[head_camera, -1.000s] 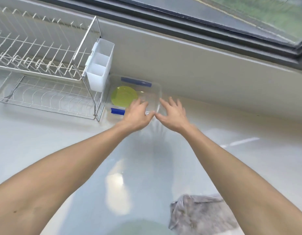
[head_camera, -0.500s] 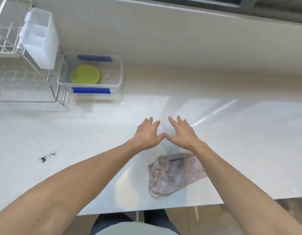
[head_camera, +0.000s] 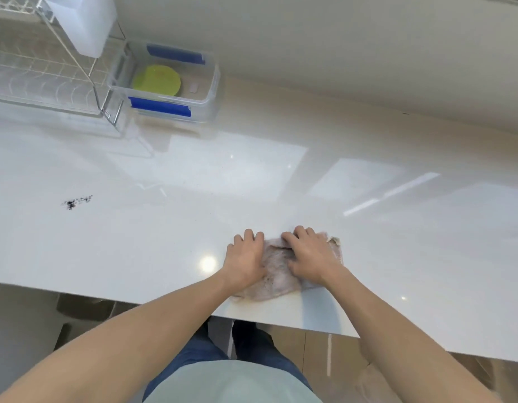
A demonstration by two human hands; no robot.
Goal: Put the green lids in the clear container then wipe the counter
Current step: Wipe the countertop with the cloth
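A green lid (head_camera: 157, 80) lies inside the clear container (head_camera: 212, 91) with blue clips, at the back left of the white counter (head_camera: 193, 184). A crumpled grey-pink cloth (head_camera: 276, 271) lies near the counter's front edge. My left hand (head_camera: 246, 260) rests on the cloth's left side and my right hand (head_camera: 310, 255) presses on its right side, fingers curled into the fabric. A small patch of dark crumbs (head_camera: 76, 201) sits on the counter to the left.
A wire dish rack (head_camera: 42, 77) with a white cutlery holder (head_camera: 83, 21) stands at the back left beside the container. A pale wall (head_camera: 339, 53) backs the counter. The counter's front edge (head_camera: 164, 301) runs just below my hands.
Both hands have drawn back from the container toward the counter's front edge and come down onto the cloth, which now bunches under them. The view has tilted downward.
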